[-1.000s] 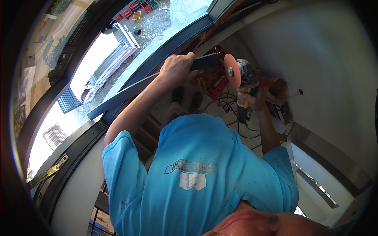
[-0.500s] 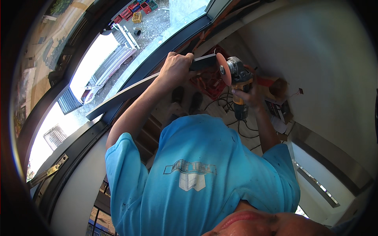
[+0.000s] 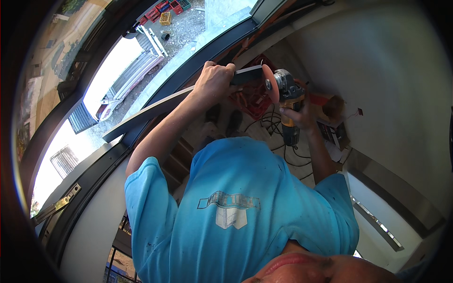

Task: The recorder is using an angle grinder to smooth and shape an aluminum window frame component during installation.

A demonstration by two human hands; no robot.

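My left hand is closed round a long dark metal profile, which runs slantwise from the window frame at lower left up to the middle of the view. My right hand is wrapped round the body of a yellow and black angle grinder, held upright. Its orange disc is at the upper right end of the profile; whether they touch I cannot tell.
Beyond the dark window frame lie plastic crates outside. A red open case with tools, coiled black cables, my feet and boxes are on the floor below. A plain wall is at the right.
The grinder has moved left from one second ago, bringing the disc close to the profile's end, then shifted very slightly right. My left hand and the profile have stayed about where they were.
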